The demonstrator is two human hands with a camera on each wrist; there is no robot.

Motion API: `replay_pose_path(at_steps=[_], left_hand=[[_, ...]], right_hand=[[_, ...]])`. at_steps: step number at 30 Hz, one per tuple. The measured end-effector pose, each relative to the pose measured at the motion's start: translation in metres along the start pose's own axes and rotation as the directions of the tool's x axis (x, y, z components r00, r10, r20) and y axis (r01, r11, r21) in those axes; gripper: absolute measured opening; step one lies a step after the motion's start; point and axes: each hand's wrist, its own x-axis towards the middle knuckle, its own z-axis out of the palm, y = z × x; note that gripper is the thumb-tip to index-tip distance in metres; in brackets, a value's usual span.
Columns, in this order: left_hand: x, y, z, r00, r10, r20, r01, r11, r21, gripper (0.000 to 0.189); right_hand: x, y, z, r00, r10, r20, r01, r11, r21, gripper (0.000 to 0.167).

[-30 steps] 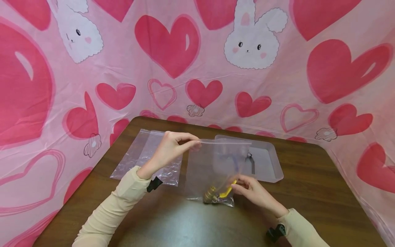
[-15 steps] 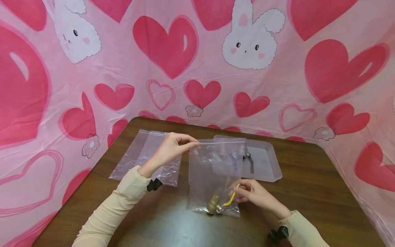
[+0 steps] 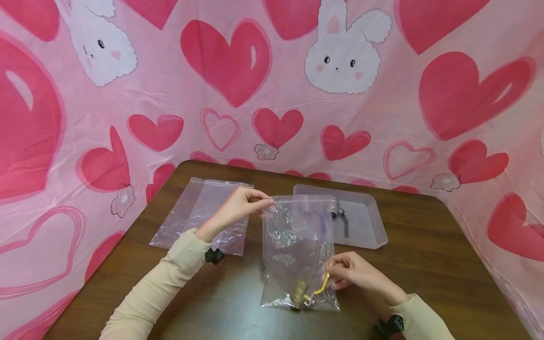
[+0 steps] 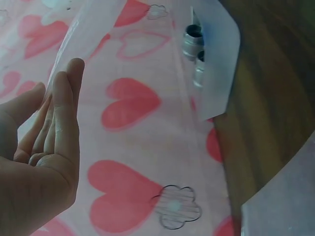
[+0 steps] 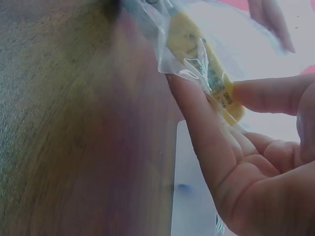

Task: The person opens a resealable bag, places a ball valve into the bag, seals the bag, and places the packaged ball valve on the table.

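Note:
A clear zip bag hangs upright over the table, its bottom edge low toward me. Inside it sits a brass ball valve with a yellow lever. My left hand pinches the bag's upper left corner between thumb and fingertips. Lower right, my right hand pinches the end of the lever, the bag's film lying along it. In the right wrist view dark lettering shows on the lever between thumb and forefinger. The left wrist view shows the left hand with the bag's film at its fingertips.
Behind the bag stands a translucent tray holding metal valves, one with a black lever. Flat clear zip bags overlap at the left of the wooden table. A pink heart-patterned cloth rises behind the table.
The bag's lower part and the valve have come nearer and lower, with my right hand moving along. The film has more creases now. My left hand stays at the corner, barely shifted.

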Motion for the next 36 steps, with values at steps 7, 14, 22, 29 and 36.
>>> replay_pose_path(at_steps=[7,14,22,29,36], left_hand=[[0.006,-0.018,0.006,0.993,-0.069,0.095,0.079,0.991,-0.106,0.025],[0.011,-0.035,0.012,0.986,-0.118,0.118,0.131,0.986,-0.107,0.025],[0.011,-0.049,0.024,0.978,-0.186,0.094,0.196,0.975,-0.103,0.026],[0.009,-0.055,0.031,0.979,-0.185,0.085,0.190,0.980,-0.061,0.031],[0.003,-0.059,0.035,0.975,-0.198,0.098,0.204,0.977,-0.056,0.034]], right_hand=[[-0.005,0.005,-0.001,0.999,0.025,0.037,-0.026,0.999,0.026,0.037],[-0.010,0.009,-0.004,0.996,0.058,0.070,-0.061,0.997,0.042,0.040],[-0.015,0.011,-0.003,0.994,0.084,0.071,-0.090,0.993,0.083,0.039],[-0.021,0.016,-0.003,0.994,0.080,0.068,-0.088,0.990,0.111,0.041],[-0.028,0.020,-0.004,0.994,0.101,0.045,-0.106,0.986,0.126,0.040]])
